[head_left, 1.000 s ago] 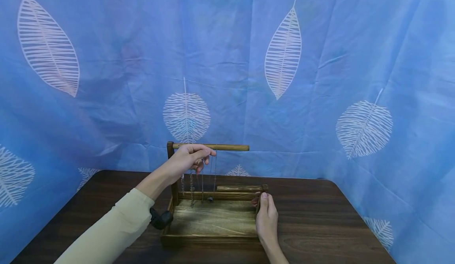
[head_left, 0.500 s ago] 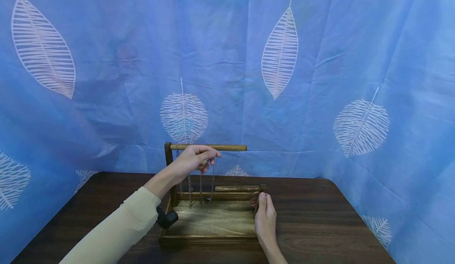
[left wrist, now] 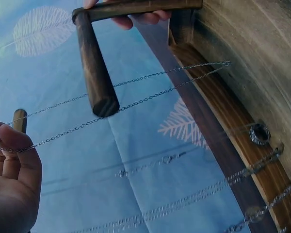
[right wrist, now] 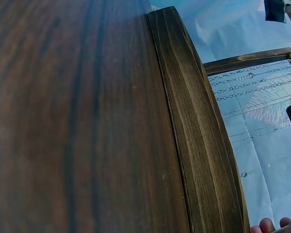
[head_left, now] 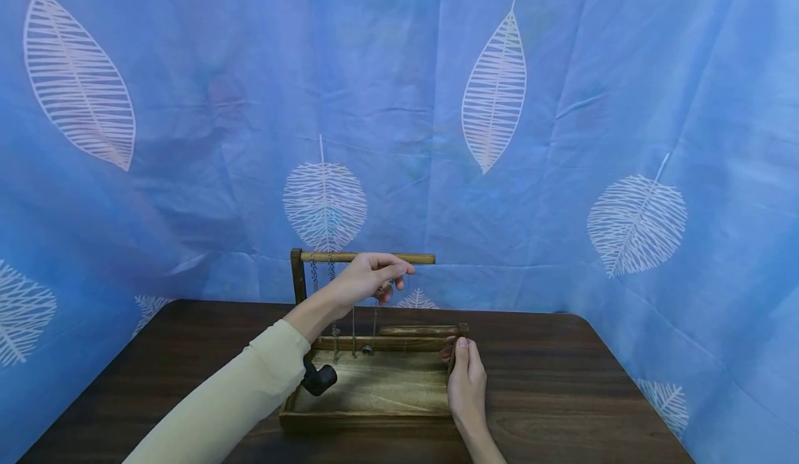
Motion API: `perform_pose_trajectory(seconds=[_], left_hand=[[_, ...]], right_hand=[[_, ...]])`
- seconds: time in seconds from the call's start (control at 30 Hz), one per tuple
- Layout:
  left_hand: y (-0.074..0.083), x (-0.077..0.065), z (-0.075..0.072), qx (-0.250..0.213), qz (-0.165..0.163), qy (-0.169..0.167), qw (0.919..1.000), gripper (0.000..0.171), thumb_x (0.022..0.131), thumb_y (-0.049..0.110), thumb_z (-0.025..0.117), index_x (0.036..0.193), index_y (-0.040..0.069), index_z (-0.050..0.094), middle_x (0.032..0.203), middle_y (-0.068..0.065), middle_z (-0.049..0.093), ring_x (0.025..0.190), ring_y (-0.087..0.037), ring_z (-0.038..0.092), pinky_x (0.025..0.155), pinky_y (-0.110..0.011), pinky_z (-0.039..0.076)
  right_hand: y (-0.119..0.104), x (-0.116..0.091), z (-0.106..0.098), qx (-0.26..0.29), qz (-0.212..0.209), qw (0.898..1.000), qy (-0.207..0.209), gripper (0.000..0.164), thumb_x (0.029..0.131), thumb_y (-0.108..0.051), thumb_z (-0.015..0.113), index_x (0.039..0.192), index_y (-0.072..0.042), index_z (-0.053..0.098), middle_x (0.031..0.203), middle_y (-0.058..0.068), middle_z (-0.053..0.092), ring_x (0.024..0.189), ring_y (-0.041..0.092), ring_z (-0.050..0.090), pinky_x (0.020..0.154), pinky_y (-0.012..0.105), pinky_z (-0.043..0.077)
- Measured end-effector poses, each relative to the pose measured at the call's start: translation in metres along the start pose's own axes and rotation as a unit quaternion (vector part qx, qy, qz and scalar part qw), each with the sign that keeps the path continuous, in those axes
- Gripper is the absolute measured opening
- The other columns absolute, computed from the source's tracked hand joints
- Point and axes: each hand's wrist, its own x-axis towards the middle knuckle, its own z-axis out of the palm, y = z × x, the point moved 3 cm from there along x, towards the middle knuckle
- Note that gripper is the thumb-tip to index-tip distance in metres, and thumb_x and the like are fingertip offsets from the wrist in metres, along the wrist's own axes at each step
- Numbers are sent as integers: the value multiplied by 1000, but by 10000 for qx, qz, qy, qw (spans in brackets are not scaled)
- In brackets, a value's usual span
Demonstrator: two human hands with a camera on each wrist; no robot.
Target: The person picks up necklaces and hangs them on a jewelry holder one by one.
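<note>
A wooden necklace stand (head_left: 365, 423) with a tray base and an upper bar (head_left: 424, 259) stands on the table. Near the bar's free end, my left hand (head_left: 368, 278) pinches a thin silver necklace (left wrist: 150, 98), whose loop hangs down toward the tray in the left wrist view. Several other chains (head_left: 331, 290) hang from the bar further left, partly behind the left hand and forearm. One of them carries a ring-like pendant (head_left: 367, 349). My right hand (head_left: 468, 384) grips the short upright at the stand's right side, below a lower bar (head_left: 418, 330).
The dark wooden table (head_left: 562, 381) extends around the stand. A blue curtain (head_left: 399, 103) with white leaf prints hangs behind it. A black wrist camera (head_left: 320, 379) on the left forearm hangs over the tray's left part.
My left hand has moved right along the upper bar with the thin necklace, uncovering the chains on the left. The right hand keeps its hold on the stand.
</note>
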Motion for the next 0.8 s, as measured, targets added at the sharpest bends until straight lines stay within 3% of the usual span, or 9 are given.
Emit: perform_pose_trajectory(seconds=[0.3,0.53,0.8], left_hand=[[1,14,22,-132,-19,-165,9998,26,107,20,54,128,12,67,98,-18,65,59,-17,50,56,-31,46],[6,24,39,-264,-40,-354,9990,29,107,18,52,134,14,62,98,-12,66,64,-19,58,58,-31,49],[7,32,48,-360,-82,-309,9988,32,107,13,52,138,16,58,103,-14,69,76,-34,64,61,-32,54]], right_hand=[[-3,-1,-1,-58,-85,9999,-75,47,113,-36,27,120,-3,59,97,10,64,93,27,60,73,33,45],[-2,-1,-1,-102,-75,9999,54,50,112,-40,28,118,-2,61,94,9,65,91,24,61,76,33,46],[-3,-1,0,-104,-170,9997,140,51,112,-40,28,115,-3,62,93,9,65,87,23,61,76,33,47]])
